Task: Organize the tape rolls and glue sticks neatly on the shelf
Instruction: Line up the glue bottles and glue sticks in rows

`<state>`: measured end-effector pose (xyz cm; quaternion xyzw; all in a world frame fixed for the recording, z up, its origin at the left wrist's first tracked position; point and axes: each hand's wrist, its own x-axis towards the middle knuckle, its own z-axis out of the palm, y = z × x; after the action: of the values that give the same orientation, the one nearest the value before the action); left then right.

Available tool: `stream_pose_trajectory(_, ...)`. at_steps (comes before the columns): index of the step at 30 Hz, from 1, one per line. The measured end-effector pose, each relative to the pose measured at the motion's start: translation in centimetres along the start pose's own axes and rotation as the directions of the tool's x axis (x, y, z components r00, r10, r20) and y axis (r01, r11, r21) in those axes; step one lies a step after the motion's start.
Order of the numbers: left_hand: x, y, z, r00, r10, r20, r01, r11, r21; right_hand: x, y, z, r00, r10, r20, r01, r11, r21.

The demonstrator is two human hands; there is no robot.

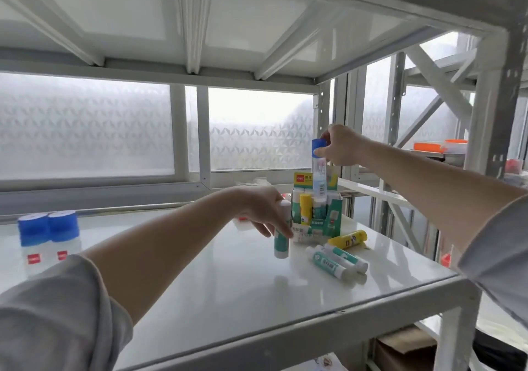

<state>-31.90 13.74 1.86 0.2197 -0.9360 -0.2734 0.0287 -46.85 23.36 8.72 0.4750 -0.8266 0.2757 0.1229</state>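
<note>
Left hand grips an upright green-and-white glue stick, fingers wrapped over its upper half, base on the white shelf. Right hand pinches the blue cap of a clear glue bottle, held upright in the air over the display box.

Far left on the shelf: two blue-capped clear bottles, side by side, touching, red labels low on each.

Centre: the held green stick, just left of the green display box. Box holds upright sticks, one yellow stick among them.

Right of centre, in front of the box: two green-and-white sticks lying flat, side by side. A loose yellow stick lies just behind them.

Far right, on a neighbouring rack: orange lid, blurred.
</note>
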Motion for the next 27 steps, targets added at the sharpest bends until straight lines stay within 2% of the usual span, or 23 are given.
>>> stream_pose_trajectory(3,-2.8,-1.1,-1.8,0.998,-0.023,-0.051,0.022,0.999,-0.031,-1.0,-3.3,-1.0,0.997,-0.079,-0.009,0.079,0.975,0.208)
stream_pose_trajectory(6,-6.4,-2.3,-3.4,0.995,-0.067,-0.071,0.064,0.997,-0.047,-2.9,-7.6,-0.1,0.979,-0.182,0.092,0.138,0.921,0.364)
stream_pose_trajectory(10,-11.7,-4.9,-4.7,0.989,-0.123,-0.088,0.12,0.992,-0.036,-4.8,-13.1,3.4,0.931,-0.306,0.201,0.2,0.885,0.42)
stream_pose_trajectory(15,-18.3,-8.6,-6.1,0.974,-0.199,-0.109,0.199,0.98,-0.007,-7.2,-18.8,7.4,0.878,-0.39,0.279,0.223,0.847,0.482)
stream_pose_trajectory(20,-23.4,-12.4,-7.7,0.943,-0.294,-0.153,0.289,0.956,-0.054,-8.4,-22.4,10.5,0.846,-0.423,0.325,0.237,0.843,0.483)
stream_pose_trajectory(27,-27.1,-15.0,-8.9,0.918,-0.346,-0.192,0.33,0.937,-0.112,-9.1,-23.8,12.3,0.84,-0.411,0.354,0.212,0.85,0.483)
